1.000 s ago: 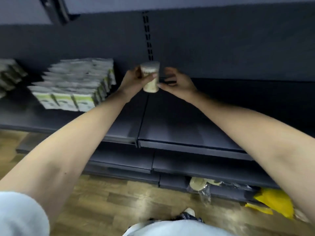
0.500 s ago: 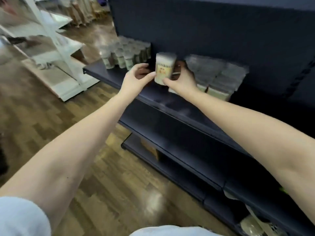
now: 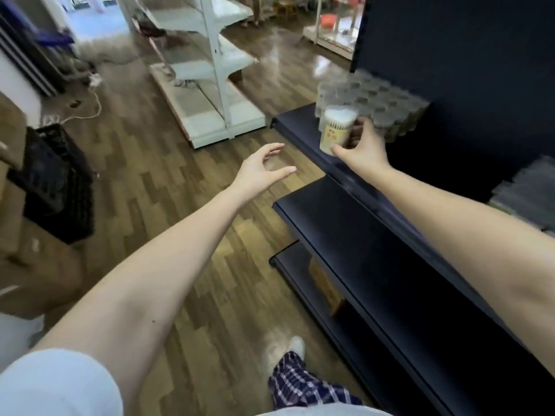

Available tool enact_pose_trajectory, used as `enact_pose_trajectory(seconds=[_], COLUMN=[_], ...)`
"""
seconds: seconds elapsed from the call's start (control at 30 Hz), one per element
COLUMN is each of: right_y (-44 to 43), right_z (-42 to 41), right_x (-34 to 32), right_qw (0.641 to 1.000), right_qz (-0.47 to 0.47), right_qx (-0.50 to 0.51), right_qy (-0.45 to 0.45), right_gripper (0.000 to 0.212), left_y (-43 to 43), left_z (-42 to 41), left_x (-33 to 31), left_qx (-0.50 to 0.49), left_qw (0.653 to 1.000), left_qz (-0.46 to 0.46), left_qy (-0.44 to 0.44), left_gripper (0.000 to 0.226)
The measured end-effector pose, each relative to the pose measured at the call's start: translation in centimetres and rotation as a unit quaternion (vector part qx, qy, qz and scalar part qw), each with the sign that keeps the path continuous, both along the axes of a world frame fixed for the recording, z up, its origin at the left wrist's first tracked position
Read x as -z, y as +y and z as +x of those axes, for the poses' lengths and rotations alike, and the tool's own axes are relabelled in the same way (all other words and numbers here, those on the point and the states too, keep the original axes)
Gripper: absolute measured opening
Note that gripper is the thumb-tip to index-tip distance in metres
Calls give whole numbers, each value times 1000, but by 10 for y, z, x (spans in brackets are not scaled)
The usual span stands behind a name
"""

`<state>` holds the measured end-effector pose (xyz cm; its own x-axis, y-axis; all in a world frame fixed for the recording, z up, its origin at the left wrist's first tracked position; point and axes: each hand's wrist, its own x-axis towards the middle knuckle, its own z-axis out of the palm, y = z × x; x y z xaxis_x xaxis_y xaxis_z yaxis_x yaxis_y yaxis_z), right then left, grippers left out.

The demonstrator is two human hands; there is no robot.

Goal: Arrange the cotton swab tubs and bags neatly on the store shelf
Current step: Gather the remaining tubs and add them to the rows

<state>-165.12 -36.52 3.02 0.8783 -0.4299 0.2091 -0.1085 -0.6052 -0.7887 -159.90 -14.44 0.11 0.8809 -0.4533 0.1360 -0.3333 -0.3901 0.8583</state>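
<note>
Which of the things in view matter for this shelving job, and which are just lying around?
Job: held tub in right hand; shelved tubs; bag stack (blurred); dark shelf.
Lying about: black crate; white rack; floor cable; cardboard boxes.

Dim indoor light, brighter toward the upper left. Glare patches on the wood floor [image 3: 156, 163]. Motion blur smears the stacked tubs [image 3: 372, 97]. Edges bend outward.

Shop interior. Brown wood-plank floor [image 3: 168, 187] with bright glare towards the rear; white metal shelving unit [image 3: 210, 70] at centre rear; black plastic crate [image 3: 57, 181] beside brown cardboard boxes [image 3: 36, 274] at left; white cable [image 3: 90, 112] lying on the floor; dark navy store shelf [image 3: 345, 223], tall-backed, along the right.
</note>
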Motion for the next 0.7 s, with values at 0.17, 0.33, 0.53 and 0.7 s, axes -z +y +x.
enact_pose_trajectory(seconds=[0.17,0.33,0.53,0.7], right_y=[12,22,9,-22], right_z=[107,196,249,264], right_x=[-4,-22,-23,-23], right_qw=[999,998,996,981], right_qz=[0,18,-4,-37], right_qx=[-28,-24,16,160], right_qy=[-20,-53,-83,-105], right_gripper=[59,57,56,59], left_y=[4,4,-27,-98], left_z=[88,186,289,336], left_x=[2,-11,-10,-5], left_qx=[-3,-9,43,189], left_qw=[1000,1000,999,981], left_qz=[10,7,-7,-6], left_qy=[14,-7,-2,37], left_gripper=[56,50,50,52])
